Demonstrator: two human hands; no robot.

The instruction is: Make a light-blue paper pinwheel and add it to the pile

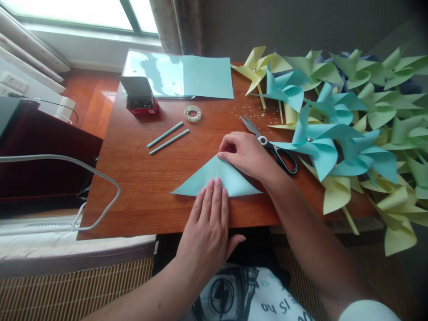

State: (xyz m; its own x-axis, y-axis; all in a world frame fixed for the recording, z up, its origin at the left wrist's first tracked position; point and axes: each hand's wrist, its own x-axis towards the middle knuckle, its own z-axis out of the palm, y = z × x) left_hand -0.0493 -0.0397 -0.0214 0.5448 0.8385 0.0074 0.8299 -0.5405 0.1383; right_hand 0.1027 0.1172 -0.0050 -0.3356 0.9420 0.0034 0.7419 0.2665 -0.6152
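Observation:
A light blue sheet of paper (197, 180), folded into a triangle, lies on the wooden table with its peak pointing away from me. My left hand (210, 218) rests flat on its near folded edge, fingers stretched out and thumb apart. At the peak, my right hand (239, 151) pinches the paper's corner between thumb and fingers. Black-handled scissors (277, 154) lie partly open just beyond my right wrist. Two blue paper sticks (169, 141) lie to the left, near a roll of clear tape (192, 114).
Several blue, green and yellow paper pinwheels (314, 140) crowd the right side. A small open red box (142, 104) stands at the back left, before a clear sleeve (157, 73) and blue paper (209, 78). Tiny scraps (264, 116) are scattered near the scissors. A white cable (110, 178) loops at the left.

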